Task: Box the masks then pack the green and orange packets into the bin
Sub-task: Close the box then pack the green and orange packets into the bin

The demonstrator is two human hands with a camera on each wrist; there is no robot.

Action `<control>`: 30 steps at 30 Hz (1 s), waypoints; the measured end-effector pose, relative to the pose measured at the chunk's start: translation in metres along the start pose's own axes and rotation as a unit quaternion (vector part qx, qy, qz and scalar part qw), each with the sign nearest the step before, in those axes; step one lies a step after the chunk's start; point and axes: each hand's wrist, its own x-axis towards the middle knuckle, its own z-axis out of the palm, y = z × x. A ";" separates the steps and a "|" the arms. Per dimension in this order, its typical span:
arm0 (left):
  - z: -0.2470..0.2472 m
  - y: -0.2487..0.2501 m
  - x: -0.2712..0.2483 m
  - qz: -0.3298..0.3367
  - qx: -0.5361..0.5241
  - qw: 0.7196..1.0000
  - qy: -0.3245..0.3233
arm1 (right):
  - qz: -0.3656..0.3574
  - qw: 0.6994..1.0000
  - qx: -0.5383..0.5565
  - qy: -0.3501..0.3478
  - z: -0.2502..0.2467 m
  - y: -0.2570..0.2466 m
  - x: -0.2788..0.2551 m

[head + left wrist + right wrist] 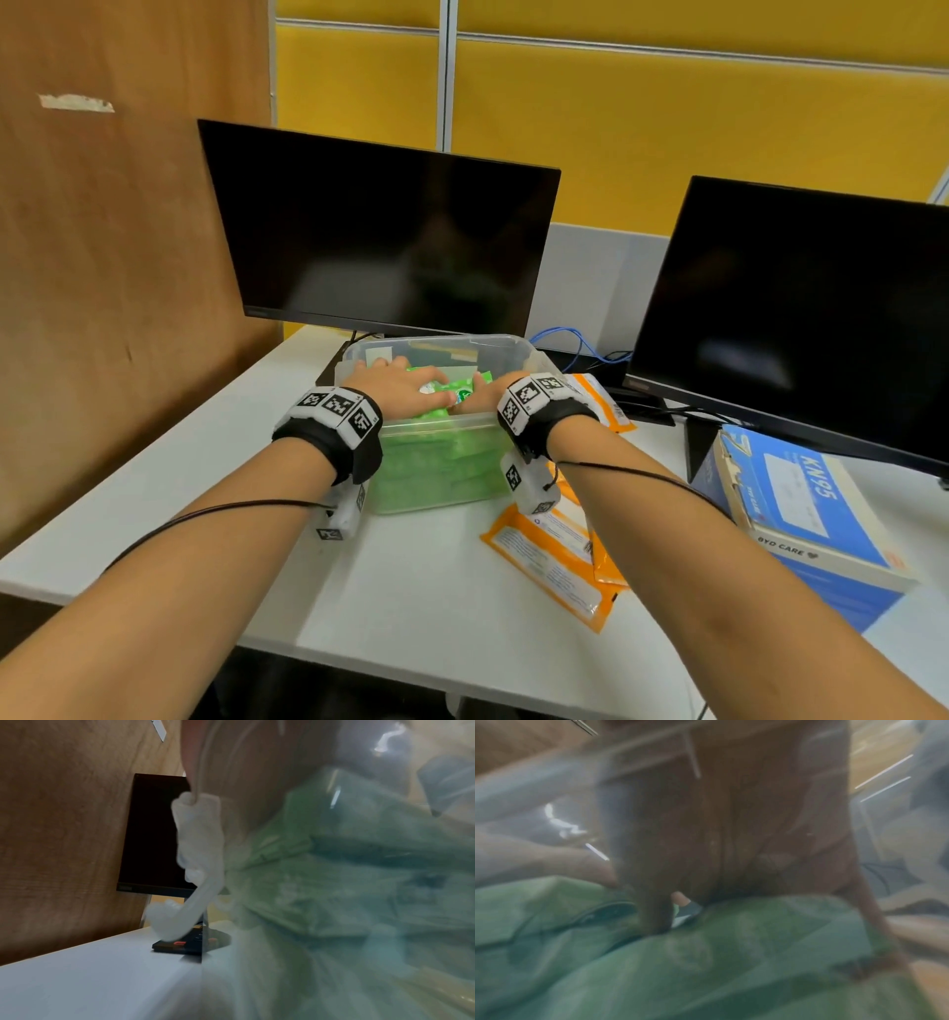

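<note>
The green packets are sitting piled inside the clear bin on the white worktop, stacked close to its rim. Both hands are reaching in over the near wall: the left hand is lying flat with fingers spread, pressing on the top green packet, so its grip is open; the right hand is resting against the same pile, and whether its fingers are curling round a packet cannot be told, the wrist views being too blurred. The orange packets are waiting outside, lying on the worktop just right of the bin, one more showing behind the right wrist. The blue mask box is sitting further right, beside a dark monitor; another monitor is standing behind the bin. The likely trouble from here is space: with the green pile riding this high, the orange packets may be sliding off or spilling over the rim unless the pile is pressed level. Pushing hard on one side could also be tipping or shoving the light bin toward the monitor stand.
</note>
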 end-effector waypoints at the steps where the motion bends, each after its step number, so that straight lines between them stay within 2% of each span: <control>1: 0.000 0.000 0.000 0.001 0.000 1.000 -0.001 | -0.001 1.000 0.012 0.012 0.000 0.000 -0.002; 4: 0.001 -0.001 0.000 0.003 0.002 1.000 -0.006 | 0.017 0.999 0.040 0.030 0.003 -0.002 0.005; 7: 0.001 -0.002 0.002 0.007 0.004 1.000 -0.001 | 0.046 0.998 0.034 0.012 0.005 -0.005 0.013; 10: 0.003 -0.001 0.003 -0.003 -0.015 1.000 0.026 | 0.055 0.998 0.040 0.013 0.006 -0.009 0.018; 12: 0.003 -0.001 0.003 -0.020 -0.031 0.998 0.040 | 0.028 0.997 0.062 0.025 0.006 -0.010 0.019; 14: 0.005 -0.003 0.006 -0.026 -0.025 0.998 0.043 | -0.035 0.995 0.089 0.034 0.004 -0.009 0.018; 16: 0.006 -0.005 0.008 -0.015 -0.031 0.998 0.056 | -0.058 0.989 0.113 0.070 0.001 -0.005 0.015; 18: 0.007 -0.008 0.008 -0.012 -0.062 0.992 0.108 | -0.078 0.974 0.158 0.141 -0.002 -0.001 0.009; 20: 0.005 -0.008 0.008 -0.040 -0.102 0.979 0.169 | -0.116 0.946 0.225 0.203 -0.003 0.002 0.001; 22: 0.002 -0.005 0.005 -0.062 -0.098 0.978 0.176 | -0.152 0.929 0.294 0.165 -0.003 -0.002 -0.009; 24: 0.003 -0.005 0.006 -0.055 -0.052 0.987 0.144 | -0.166 0.936 0.287 0.120 -0.002 -0.014 -0.015; 26: 0.004 -0.006 0.007 -0.049 -0.018 0.990 0.130 | -0.172 0.932 0.295 0.122 -0.002 -0.023 -0.013; 30: 0.004 -0.006 0.008 -0.062 -0.033 0.990 0.122 | -0.179 0.921 0.339 0.066 -0.006 -0.022 -0.018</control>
